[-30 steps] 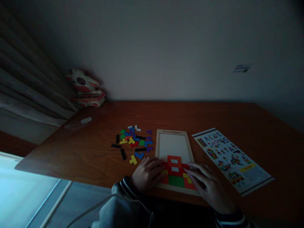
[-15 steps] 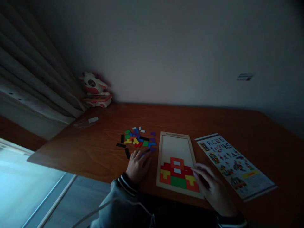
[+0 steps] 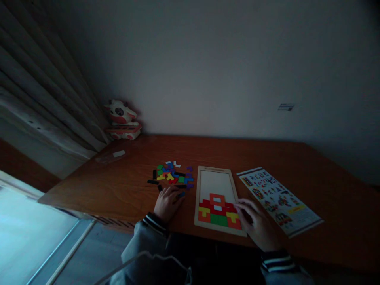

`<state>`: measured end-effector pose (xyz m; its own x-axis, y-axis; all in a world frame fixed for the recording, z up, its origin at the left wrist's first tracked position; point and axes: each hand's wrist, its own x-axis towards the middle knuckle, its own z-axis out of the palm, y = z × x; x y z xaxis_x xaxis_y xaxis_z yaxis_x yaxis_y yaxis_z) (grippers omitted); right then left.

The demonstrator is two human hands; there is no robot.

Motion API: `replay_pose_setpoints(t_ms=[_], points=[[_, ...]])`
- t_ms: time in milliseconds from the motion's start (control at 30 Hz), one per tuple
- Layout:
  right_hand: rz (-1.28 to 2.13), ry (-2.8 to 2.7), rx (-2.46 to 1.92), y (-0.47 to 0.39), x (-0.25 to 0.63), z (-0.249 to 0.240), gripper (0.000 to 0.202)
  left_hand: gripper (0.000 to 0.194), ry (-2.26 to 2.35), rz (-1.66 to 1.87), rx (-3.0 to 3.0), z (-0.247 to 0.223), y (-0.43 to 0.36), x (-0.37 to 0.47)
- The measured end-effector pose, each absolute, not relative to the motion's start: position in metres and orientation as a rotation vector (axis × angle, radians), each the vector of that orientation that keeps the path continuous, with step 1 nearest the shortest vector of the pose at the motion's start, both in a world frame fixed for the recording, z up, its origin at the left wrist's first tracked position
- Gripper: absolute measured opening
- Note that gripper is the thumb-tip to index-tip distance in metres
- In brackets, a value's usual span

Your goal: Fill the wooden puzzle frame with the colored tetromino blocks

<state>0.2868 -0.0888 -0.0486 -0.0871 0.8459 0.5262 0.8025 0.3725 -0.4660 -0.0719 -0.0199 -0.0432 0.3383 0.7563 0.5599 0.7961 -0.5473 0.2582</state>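
A shallow wooden puzzle tray (image 3: pixel 196 213) lies before me, its lower part filled with flat red, orange, yellow, green and white pieces. Over its right rim, my right hand (image 3: pixel 257 226) has thumb and forefinger tips drawn together at a red puzzle piece (image 3: pixel 230 206), at the right end of the red row. My left hand (image 3: pixel 166 202) rests on the table left of the tray, fingers stretched out and apart, holding nothing visible. Close to its fingertips are a small blue piece (image 3: pixel 181 194) and a black bar piece (image 3: pixel 181 186).
Loose coloured pieces (image 3: pixel 169 177) lie in a cluster left of the tray. A printed pattern sheet (image 3: pixel 277 204) is to its right. A cow-shaped toy (image 3: pixel 122 120) stands at the back left, near a clear plastic bag (image 3: pixel 111 157). A cable (image 3: pixel 145 253) crosses my left sleeve.
The view has shifted slightly. The red piece under my right fingertips sits more in line with its row. My left hand has drawn back a little from the black bar, which now shows more.
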Motion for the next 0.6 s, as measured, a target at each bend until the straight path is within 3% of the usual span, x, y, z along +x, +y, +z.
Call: replay_pose_setpoints(t_ms=[600], points=[[0.115, -1.813, -1.460, -0.0848, 0.2893, -0.0520, 0.028, 0.025, -1.482, -1.197, -2.400, -0.0478, -0.0193, -0.0731]])
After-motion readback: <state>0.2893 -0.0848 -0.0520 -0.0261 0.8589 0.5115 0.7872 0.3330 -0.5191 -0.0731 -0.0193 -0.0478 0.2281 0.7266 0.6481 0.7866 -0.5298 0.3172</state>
